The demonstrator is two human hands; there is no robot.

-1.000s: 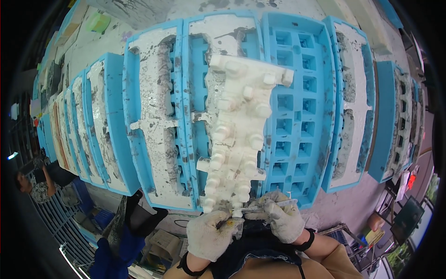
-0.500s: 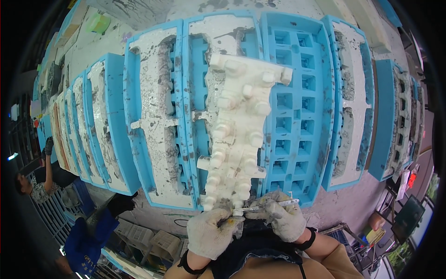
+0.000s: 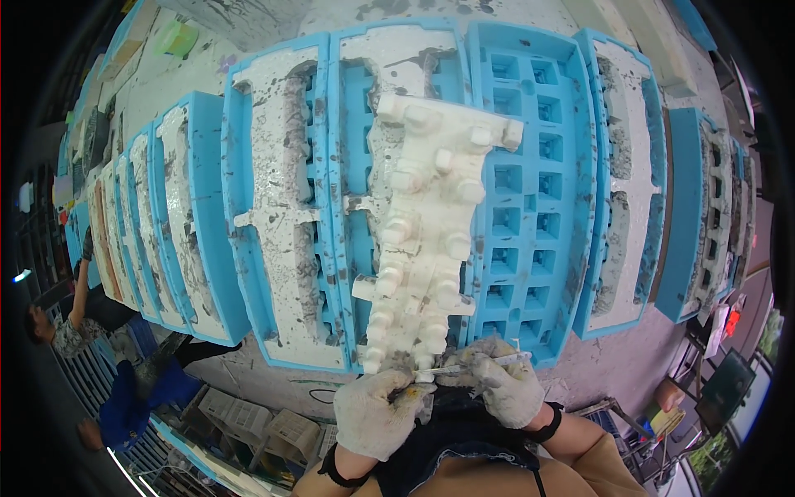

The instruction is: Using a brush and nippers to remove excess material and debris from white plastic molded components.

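A long cream-white casting (image 3: 422,224) with rows of rounded knobs lies across the blue moulds, its narrow end towards me. My left hand (image 3: 381,414), in a dirty white knitted glove, is closed at that narrow end, thumb and fingers on the last knobs. My right hand (image 3: 501,385), gloved too, grips a thin pale stick-like tool (image 3: 515,359). The tool runs leftward to the casting's near end, by my left fingertips. Its exact kind is too small to tell. Directly right of the casting stands a blue mould (image 3: 530,203) with rows of square pockets.
More blue moulds filled with white material, such as this one (image 3: 269,174), stand in a row on both sides. Crates (image 3: 236,410) sit below the bench at lower left. Two other people are at far left, one in a blue top (image 3: 124,410). A monitor (image 3: 729,377) is at lower right.
The casting has shifted very slightly to the right. My hands stay nearly in place, the tool moving a little. At left, the person in blue has moved and the other person's arm reaches farther up.
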